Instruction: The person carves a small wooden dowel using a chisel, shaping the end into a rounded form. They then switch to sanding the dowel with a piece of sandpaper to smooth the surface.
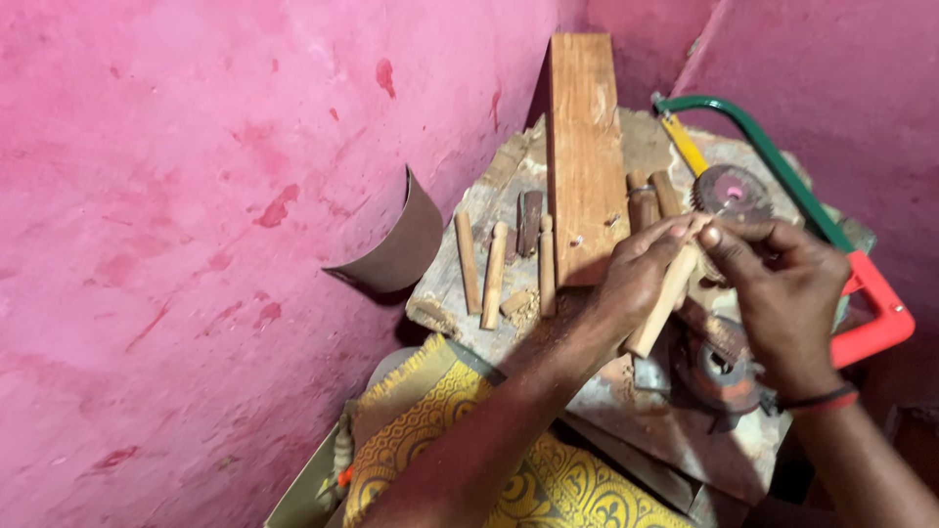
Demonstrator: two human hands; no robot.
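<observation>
My left hand [636, 279] grips a short pale wooden peg [665, 301], held slanted over the low wooden work block [675, 440]. My right hand [782, 293] pinches the peg's upper end with thumb and fingertips; whether it holds anything small there is hidden. Both hands meet above the block's right part.
A plank [585, 156] lies along the block. Three turned pegs [496, 274] and darker wood pieces [529, 221] rest left of it. A green and red hacksaw [831, 225] and a round toothed disc [729, 193] lie at right. Curled brown sheet [401, 244] leans on the pink wall. Yellow patterned cloth [548, 479] covers my lap.
</observation>
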